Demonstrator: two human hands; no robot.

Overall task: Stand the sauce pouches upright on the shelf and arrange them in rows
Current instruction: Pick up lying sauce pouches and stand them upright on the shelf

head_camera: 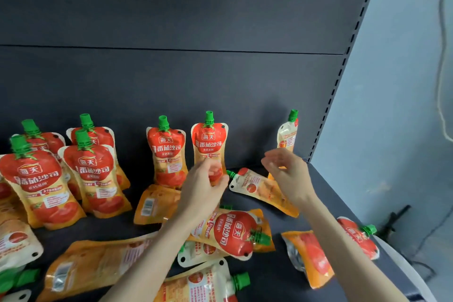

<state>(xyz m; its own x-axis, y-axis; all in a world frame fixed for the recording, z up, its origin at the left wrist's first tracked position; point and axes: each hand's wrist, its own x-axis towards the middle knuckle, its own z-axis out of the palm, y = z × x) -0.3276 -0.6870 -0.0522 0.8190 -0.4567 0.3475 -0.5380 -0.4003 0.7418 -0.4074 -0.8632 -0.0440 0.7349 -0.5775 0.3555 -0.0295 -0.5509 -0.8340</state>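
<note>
Red and orange sauce pouches with green caps are spread over a dark shelf (272, 272). Several stand upright at the left (95, 171), and one more stands at the back centre (168, 154). My left hand (203, 186) grips the lower part of an upright pouch (209, 142) beside it. My right hand (286, 171) hovers open with fingers spread, just in front of a pouch (287, 135) standing back-side-out at the far right. Between my hands a pouch (262, 189) lies flat. Another lying pouch (235, 233) shows its front under my left forearm.
More pouches lie flat near the shelf front (98, 265), (203, 284) and at the right edge (311, 255), (358, 238). A dark back panel (171, 81) closes the shelf behind. A slotted upright (343, 68) and a pale wall (397, 105) bound the right side.
</note>
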